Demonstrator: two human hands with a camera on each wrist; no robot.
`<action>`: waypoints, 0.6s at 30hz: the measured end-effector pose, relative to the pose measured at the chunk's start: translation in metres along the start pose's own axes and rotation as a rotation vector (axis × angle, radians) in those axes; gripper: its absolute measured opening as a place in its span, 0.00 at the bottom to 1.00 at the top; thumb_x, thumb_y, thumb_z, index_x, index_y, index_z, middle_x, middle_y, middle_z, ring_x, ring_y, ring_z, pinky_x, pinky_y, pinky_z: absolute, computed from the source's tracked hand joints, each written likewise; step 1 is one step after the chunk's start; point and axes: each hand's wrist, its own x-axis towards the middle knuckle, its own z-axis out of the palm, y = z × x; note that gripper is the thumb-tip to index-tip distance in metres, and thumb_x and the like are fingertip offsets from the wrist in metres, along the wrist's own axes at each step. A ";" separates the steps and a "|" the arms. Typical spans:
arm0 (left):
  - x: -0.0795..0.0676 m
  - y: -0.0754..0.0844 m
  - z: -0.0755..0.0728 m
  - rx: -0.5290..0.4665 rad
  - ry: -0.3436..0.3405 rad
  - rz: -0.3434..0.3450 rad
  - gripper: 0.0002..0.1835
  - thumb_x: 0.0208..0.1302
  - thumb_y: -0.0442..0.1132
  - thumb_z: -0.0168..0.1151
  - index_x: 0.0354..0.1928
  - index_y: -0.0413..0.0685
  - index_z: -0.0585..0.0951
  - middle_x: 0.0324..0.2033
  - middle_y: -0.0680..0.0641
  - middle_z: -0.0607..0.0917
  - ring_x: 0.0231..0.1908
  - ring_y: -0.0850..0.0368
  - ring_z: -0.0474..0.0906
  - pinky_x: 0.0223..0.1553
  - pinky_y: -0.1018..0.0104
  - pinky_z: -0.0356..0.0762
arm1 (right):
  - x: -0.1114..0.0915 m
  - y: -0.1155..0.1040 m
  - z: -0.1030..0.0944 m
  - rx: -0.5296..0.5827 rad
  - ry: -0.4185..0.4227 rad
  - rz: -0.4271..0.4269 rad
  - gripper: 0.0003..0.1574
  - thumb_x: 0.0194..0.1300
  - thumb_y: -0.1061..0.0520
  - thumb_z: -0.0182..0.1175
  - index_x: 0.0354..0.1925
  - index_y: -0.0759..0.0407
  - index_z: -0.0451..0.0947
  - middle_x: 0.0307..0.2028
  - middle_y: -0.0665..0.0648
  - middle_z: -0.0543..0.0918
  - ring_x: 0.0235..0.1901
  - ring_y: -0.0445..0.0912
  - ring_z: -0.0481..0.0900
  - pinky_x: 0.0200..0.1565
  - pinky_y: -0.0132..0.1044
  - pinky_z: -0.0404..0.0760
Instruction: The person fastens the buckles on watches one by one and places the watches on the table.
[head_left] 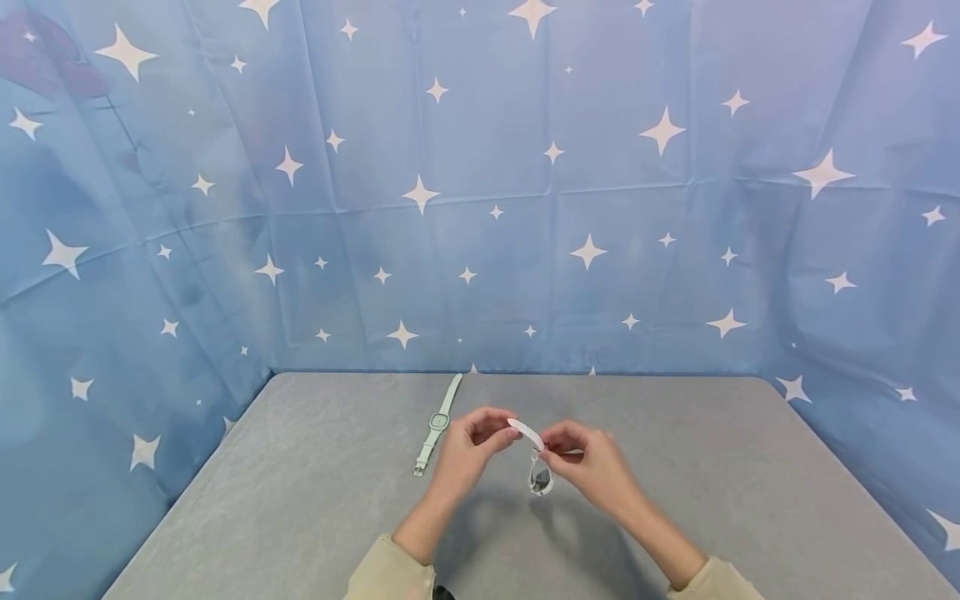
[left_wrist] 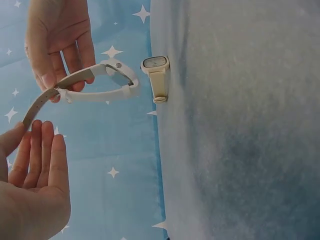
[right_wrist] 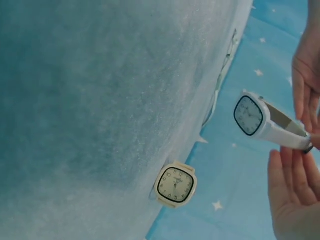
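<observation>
A white wristwatch (head_left: 541, 479) hangs above the table with its strap looped through the buckle. My left hand (head_left: 468, 450) pinches the free strap end between thumb and finger. My right hand (head_left: 588, 462) pinches the strap near the buckle, its other fingers loosely spread in the left wrist view. The dark-rimmed square dial (right_wrist: 248, 116) faces the right wrist camera. The strap's greyish underside shows in the left wrist view.
A mint-green watch (head_left: 438, 422) lies stretched out on the grey table (head_left: 300, 500), left of my left hand. A cream watch (right_wrist: 176, 184) sits on the table, not visible in the head view. A blue star-patterned cloth (head_left: 480, 167) hangs behind the table.
</observation>
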 end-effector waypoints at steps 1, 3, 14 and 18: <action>0.000 -0.001 0.000 0.003 -0.012 0.000 0.11 0.64 0.33 0.67 0.47 0.36 0.84 0.41 0.34 0.88 0.37 0.68 0.85 0.44 0.74 0.82 | 0.000 0.001 0.000 0.008 0.003 0.002 0.07 0.60 0.65 0.68 0.39 0.64 0.83 0.33 0.57 0.89 0.33 0.40 0.87 0.39 0.27 0.85; -0.001 -0.004 -0.001 0.011 -0.042 0.000 0.12 0.65 0.33 0.66 0.47 0.35 0.83 0.43 0.33 0.88 0.39 0.66 0.85 0.46 0.74 0.82 | 0.000 0.002 0.000 0.028 0.007 0.006 0.08 0.60 0.66 0.69 0.39 0.64 0.83 0.33 0.58 0.89 0.34 0.38 0.86 0.39 0.27 0.84; -0.004 -0.011 0.009 0.095 -0.236 -0.089 0.15 0.73 0.39 0.56 0.49 0.32 0.81 0.46 0.34 0.86 0.47 0.55 0.83 0.50 0.75 0.78 | -0.001 0.004 -0.006 0.154 -0.048 0.071 0.12 0.66 0.62 0.65 0.46 0.67 0.80 0.44 0.68 0.86 0.42 0.35 0.85 0.36 0.31 0.83; -0.003 -0.009 0.013 0.077 -0.201 -0.095 0.13 0.72 0.38 0.57 0.46 0.31 0.80 0.42 0.32 0.85 0.40 0.62 0.80 0.45 0.75 0.76 | -0.001 0.007 -0.007 0.185 -0.064 0.054 0.13 0.68 0.62 0.62 0.48 0.69 0.79 0.46 0.70 0.84 0.42 0.32 0.83 0.31 0.33 0.80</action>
